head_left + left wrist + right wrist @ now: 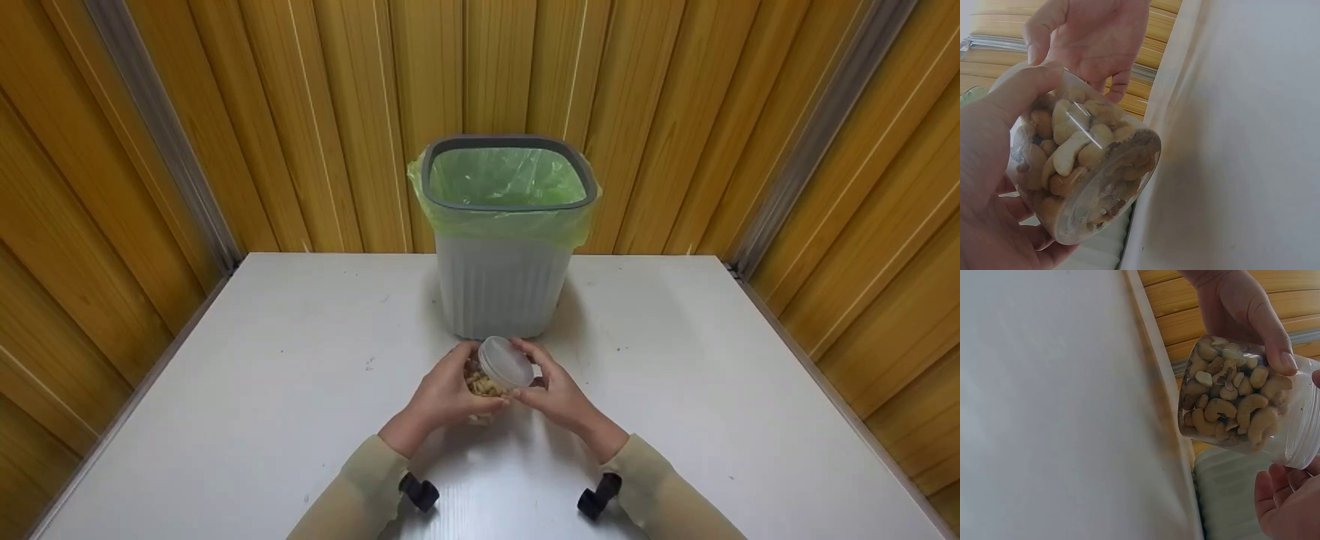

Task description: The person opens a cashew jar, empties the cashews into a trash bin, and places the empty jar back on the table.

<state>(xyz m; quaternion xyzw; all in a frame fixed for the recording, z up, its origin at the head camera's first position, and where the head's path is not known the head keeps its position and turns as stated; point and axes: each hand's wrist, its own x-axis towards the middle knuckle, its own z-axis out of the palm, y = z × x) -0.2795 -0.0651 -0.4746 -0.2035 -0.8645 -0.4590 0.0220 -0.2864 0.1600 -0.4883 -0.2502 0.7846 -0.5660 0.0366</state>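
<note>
A clear plastic jar [1235, 391] of cashews and other nuts is held tilted, just in front of the bin, its translucent white lid [507, 363] facing up and to the right in the head view. My left hand [442, 390] grips the jar's body, thumb on the near side and fingers round the far side. Around the lid's rim curl the thumb and fingers of my right hand [559, 394]. The lid sits on the jar's mouth; whether it is loose I cannot tell. Nuts show through the wall and base in both wrist views.
A pale grey waste bin [502, 285] with a dark rim and a green liner bag [495, 225] stands at the back middle of the white table [300, 337]. Wood-patterned panels [345, 112] enclose the back and both sides.
</note>
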